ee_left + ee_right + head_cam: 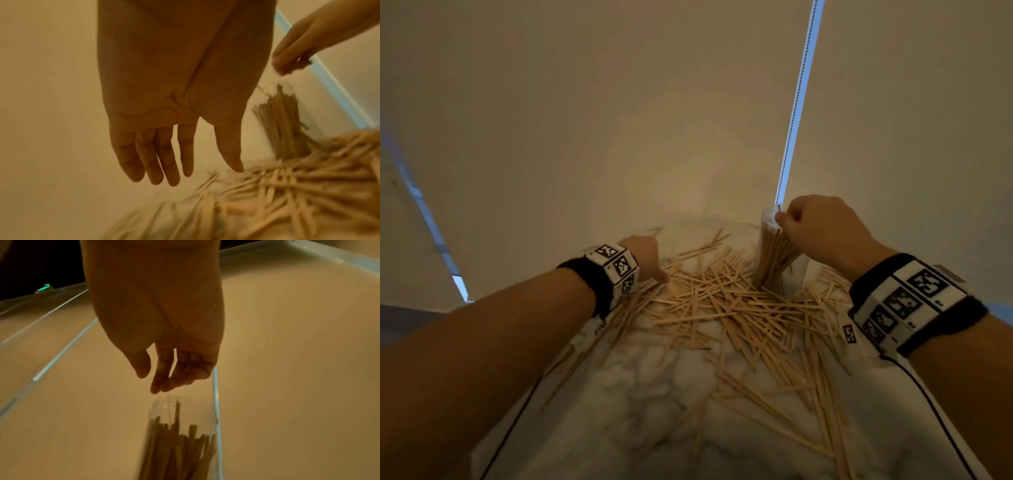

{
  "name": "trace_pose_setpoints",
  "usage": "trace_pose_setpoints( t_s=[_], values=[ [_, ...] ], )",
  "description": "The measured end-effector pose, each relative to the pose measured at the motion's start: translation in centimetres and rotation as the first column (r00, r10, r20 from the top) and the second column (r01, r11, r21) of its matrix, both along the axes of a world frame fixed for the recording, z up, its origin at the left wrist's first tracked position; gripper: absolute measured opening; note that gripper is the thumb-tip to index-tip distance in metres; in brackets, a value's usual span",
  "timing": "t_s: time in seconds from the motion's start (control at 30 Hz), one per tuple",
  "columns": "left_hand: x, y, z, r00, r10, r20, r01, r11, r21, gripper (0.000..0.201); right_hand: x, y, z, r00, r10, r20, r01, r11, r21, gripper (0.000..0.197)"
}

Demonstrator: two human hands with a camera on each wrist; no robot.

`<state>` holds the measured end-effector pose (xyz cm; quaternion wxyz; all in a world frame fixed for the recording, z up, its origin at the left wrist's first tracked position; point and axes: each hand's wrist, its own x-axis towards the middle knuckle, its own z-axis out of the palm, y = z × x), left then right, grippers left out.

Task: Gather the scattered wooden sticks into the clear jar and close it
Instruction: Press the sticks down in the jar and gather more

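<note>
The gathering step is under way. The right hand (164, 369) hangs just above the open jar (183, 434), fingers loose and holding nothing, so it seems, though the view is dim. The left hand (170, 146), fingers straight and empty, hovers over the sticks (739, 308). Next comes another pinch from the pile. The jar stands upright at the table's (654, 411) far right, part-filled with sticks on end; no lid shows.

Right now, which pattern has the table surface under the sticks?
White marble with grey veins, clearest in the head view.
</note>
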<state>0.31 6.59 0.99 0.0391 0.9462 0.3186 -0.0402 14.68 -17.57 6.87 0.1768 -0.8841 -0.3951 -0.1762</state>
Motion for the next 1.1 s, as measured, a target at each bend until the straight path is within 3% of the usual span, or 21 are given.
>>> trace_pose_setpoints(
  t_s=[0.07,0.13,0.27,0.37,0.47,0.53,0.63,0.7,0.77,0.83,0.97,1.1],
  values=[
    [-1.7,1.1,-0.5,0.996,0.047,-0.079,-0.046,0.999,0.008,0.082,-1.5,-1.2,-1.0,0.991,-0.005,-0.133,-0.015,0.989,-0.146,0.043],
    [-2.4,1.5,-1.2,0.984,0.034,-0.174,-0.038,0.999,-0.020,0.086,-2.4,-2.1,-2.1,0.974,-0.071,-0.215,-0.022,0.916,-0.400,0.045],
    [-5.1,-1.2,-2.5,0.958,-0.025,-0.287,0.020,1.000,-0.019,0.070,-6.5,-4.5,-3.9,0.928,-0.300,-0.222,0.030,0.654,-0.756,0.056],
    [-4.3,-3.1,-3.1,0.963,-0.109,-0.247,0.117,0.993,0.017,0.052,-7.7,-5.1,-4.3,0.908,-0.362,-0.210,0.026,0.550,-0.835,0.067],
    [-3.4,-4.1,-3.5,0.971,-0.182,-0.152,0.175,0.983,-0.061,0.035,-8.3,-4.0,-5.0,0.904,-0.344,-0.255,-0.018,0.565,-0.825,0.076],
    [-3.2,-4.4,-3.5,0.972,-0.217,-0.092,0.205,0.970,-0.129,0.035,-8.5,-3.0,-5.6,0.911,-0.311,-0.270,-0.039,0.587,-0.808,0.086],
    [-4.0,-5.0,-2.2,0.976,-0.192,-0.106,0.172,0.969,-0.177,0.073,-9.1,-2.6,-6.2,0.931,-0.259,-0.258,-0.067,0.572,-0.817,0.094],
    [-5.2,-5.0,-1.1,0.959,-0.135,-0.249,0.112,0.988,-0.104,0.096,-9.3,-2.5,-6.8,0.941,-0.232,-0.247,-0.082,0.553,-0.829,0.099],
    [-6.2,-4.5,-1.0,0.918,-0.063,-0.393,0.033,0.996,-0.083,0.104,-9.5,-2.5,-7.4,0.943,-0.218,-0.252,-0.090,0.562,-0.822,0.096],
    [-6.9,-4.3,-1.6,0.908,-0.033,-0.419,-0.037,0.987,-0.157,0.101,-9.6,-2.8,-7.3,0.934,-0.219,-0.281,-0.102,0.592,-0.800,0.086],
    [-7.2,-4.9,-2.1,0.959,-0.091,-0.268,0.026,0.971,-0.236,0.074,-9.4,-3.5,-5.5,0.895,-0.268,-0.358,-0.095,0.668,-0.738,0.042],
    [-6.7,-6.3,-1.6,0.962,-0.132,-0.239,0.078,0.971,-0.224,0.053,-9.0,-4.1,-5.7,0.868,-0.295,-0.399,-0.079,0.711,-0.698,0.032]
  ],
)
